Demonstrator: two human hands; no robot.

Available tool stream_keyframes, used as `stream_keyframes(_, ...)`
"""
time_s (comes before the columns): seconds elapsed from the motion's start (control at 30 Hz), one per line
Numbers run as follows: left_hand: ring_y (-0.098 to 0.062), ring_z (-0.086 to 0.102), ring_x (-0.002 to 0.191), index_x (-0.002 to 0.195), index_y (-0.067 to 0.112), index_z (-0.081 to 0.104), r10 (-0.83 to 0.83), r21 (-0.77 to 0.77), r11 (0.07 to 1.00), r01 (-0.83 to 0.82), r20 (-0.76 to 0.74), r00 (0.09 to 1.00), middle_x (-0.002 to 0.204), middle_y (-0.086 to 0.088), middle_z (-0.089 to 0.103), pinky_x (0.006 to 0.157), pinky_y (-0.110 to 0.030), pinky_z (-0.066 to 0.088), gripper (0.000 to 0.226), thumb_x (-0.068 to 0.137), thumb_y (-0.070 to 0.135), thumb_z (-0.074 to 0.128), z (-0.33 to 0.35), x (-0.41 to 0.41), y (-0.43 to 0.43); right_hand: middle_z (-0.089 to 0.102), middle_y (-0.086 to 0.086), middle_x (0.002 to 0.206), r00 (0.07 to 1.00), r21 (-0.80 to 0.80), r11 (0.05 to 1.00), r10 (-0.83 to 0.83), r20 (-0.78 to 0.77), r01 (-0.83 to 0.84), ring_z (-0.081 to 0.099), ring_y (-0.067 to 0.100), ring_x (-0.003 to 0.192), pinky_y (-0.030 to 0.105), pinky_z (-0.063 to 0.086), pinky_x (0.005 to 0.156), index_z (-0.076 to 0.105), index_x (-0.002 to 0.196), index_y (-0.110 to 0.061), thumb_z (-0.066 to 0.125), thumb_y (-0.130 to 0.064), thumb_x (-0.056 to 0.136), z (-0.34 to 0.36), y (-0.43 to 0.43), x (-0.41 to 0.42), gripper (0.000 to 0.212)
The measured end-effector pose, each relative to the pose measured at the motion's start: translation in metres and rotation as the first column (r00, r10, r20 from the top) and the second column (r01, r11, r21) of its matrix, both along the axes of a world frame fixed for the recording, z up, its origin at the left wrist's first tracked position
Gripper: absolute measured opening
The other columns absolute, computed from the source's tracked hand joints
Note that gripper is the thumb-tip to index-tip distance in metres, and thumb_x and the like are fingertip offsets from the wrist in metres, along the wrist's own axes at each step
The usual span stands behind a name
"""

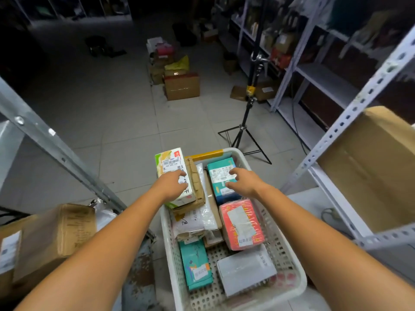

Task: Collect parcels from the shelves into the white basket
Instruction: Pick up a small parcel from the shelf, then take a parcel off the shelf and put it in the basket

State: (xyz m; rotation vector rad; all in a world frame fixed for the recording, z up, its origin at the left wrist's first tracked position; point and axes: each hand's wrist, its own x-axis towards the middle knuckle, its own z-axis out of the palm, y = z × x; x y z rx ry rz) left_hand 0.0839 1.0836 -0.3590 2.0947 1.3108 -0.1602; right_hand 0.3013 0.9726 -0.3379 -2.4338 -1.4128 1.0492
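step: we judge the green-white box (pixel 170 162) is being settled; we'd push it down flat so it can't slide off the brown parcel (pixel 196 176) under it.
left hand (pixel 173 185): fingers (pixel 182 173) relaxed, resting on that box's label, no pinch.
right hand (pixel 243 181): fingers (pixel 234 170) spread over teal box (pixel 221 173); contact we cannot tell.
white basket (pixel 298 279): holds both boxes at far end, fairly full.
shelves (pixel 350 113): either side of basket, cartons (pixel 370 167) on them.

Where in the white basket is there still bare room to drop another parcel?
Bare bottom shows between the near teal parcel and the white box, running to the near rim of the basket. The far half is crowded with stacked parcels.
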Motion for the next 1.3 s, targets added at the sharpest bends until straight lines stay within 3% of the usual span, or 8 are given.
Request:
stream_keyframes(0.13, -0.026, 0.051, 0.128, 0.144, 0.023, 0.046, -0.106, 0.052, 0.993, 0.107, -0.031, 0.994, 0.146, -0.008, 0.049, 0.103, -0.038, 0.043, 0.048, 0.097, 0.028, 0.052, 0.02, 0.033, -0.027, 0.054, 0.01, 0.142, 0.998, 0.009, 0.998, -0.054, 0.028, 0.054, 0.055, 0.027, 0.125, 0.037, 0.046, 0.102, 0.043, 0.145, -0.016, 0.061, -0.034, 0.096, 0.021, -0.04, 0.021, 0.056)
stream_keyframes(0.37, -0.024, 0.054, 0.126, 0.143, 0.025, 0.047, -0.334, 0.172, 0.923, 0.344, -0.085, 0.939, 0.142, -0.005, 0.054, 0.103, -0.039, 0.046, 0.047, 0.097, 0.035, 0.056, 0.063, 0.122, -0.106, 0.05, 0.015, 0.146, 0.982, 0.046, 0.985, -0.171, 0.08, 0.168, 0.049, 0.031, 0.132, 0.035, 0.04, 0.104, 0.041, 0.148, -0.012, 0.057, -0.031, 0.098, 0.066, -0.157, 0.075, 0.056)
stream_keyframes(0.47, -0.026, 0.056, 0.121, 0.14, 0.021, 0.051, -0.418, 0.191, 0.885, 0.424, -0.071, 0.906, 0.136, -0.009, 0.058, 0.096, -0.031, 0.044, 0.046, 0.096, 0.032, 0.058, 0.078, 0.163, -0.158, 0.051, 0.013, 0.145, 0.966, 0.084, 0.97, -0.236, 0.107, 0.227, 0.049, 0.03, 0.132, 0.035, 0.041, 0.103, 0.042, 0.147, -0.013, 0.057, -0.034, 0.097, 0.082, -0.225, 0.097, 0.056)
stream_keyframes(0.57, -0.029, 0.052, 0.128, 0.142, 0.021, 0.049, -0.495, 0.204, 0.842, 0.499, -0.075, 0.866, 0.14, -0.011, 0.056, 0.103, -0.032, 0.042, 0.049, 0.095, 0.034, 0.059, 0.094, 0.197, -0.226, 0.047, 0.01, 0.148, 0.943, 0.094, 0.946, -0.32, 0.09, 0.312, 0.05, 0.031, 0.13, 0.04, 0.045, 0.103, 0.038, 0.15, -0.016, 0.057, -0.038, 0.098, 0.095, -0.305, 0.115, 0.06)
stream_keyframes(0.73, -0.03, 0.052, 0.126, 0.144, 0.022, 0.047, -0.649, 0.216, 0.729, 0.65, -0.084, 0.756, 0.14, -0.011, 0.055, 0.099, -0.034, 0.043, 0.048, 0.098, 0.035, 0.055, 0.109, 0.246, -0.342, 0.052, 0.01, 0.143, 0.888, 0.117, 0.899, -0.436, 0.143, 0.422, 0.053, 0.03, 0.123, 0.036, 0.046, 0.097, 0.046, 0.143, -0.014, 0.055, -0.042, 0.097, 0.107, -0.444, 0.14, 0.054)
stream_keyframes(0.87, -0.03, 0.051, 0.127, 0.144, 0.021, 0.045, -0.785, 0.203, 0.59, 0.782, -0.085, 0.614, 0.144, -0.009, 0.051, 0.099, -0.034, 0.042, 0.047, 0.1, 0.036, 0.052, 0.12, 0.291, -0.433, 0.058, 0.012, 0.134, 0.777, 0.133, 0.791, -0.612, 0.147, 0.597, 0.055, 0.031, 0.122, 0.032, 0.043, 0.093, 0.046, 0.144, -0.014, 0.058, -0.041, 0.095, 0.112, -0.554, 0.155, 0.057)
stream_keyframes(1.1, -0.025, 0.054, 0.125, 0.142, 0.021, 0.049, -0.924, 0.218, 0.354, 0.909, -0.066, 0.376, 0.141, -0.007, 0.055, 0.102, -0.035, 0.045, 0.049, 0.096, 0.036, 0.057, 0.131, 0.376, -0.567, 0.056, 0.007, 0.138, 0.528, 0.117, 0.55, -0.831, 0.175, 0.827, 0.052, 0.03, 0.126, 0.036, 0.045, 0.098, 0.045, 0.144, -0.016, 0.058, -0.041, 0.095, 0.116, -0.724, 0.153, 0.057)
stream_keyframes(1.3, -0.026, 0.054, 0.126, 0.143, 0.022, 0.047, -0.989, 0.177, 0.116, 0.977, -0.071, 0.131, 0.141, -0.01, 0.054, 0.103, -0.037, 0.045, 0.049, 0.097, 0.034, 0.057, 0.111, 0.434, -0.672, 0.051, 0.007, 0.144, 0.253, 0.067, 0.266, -0.954, 0.161, 0.962, 0.05, 0.028, 0.129, 0.036, 0.042, 0.101, 0.041, 0.146, -0.018, 0.055, -0.044, 0.098, 0.096, -0.836, 0.122, 0.056)
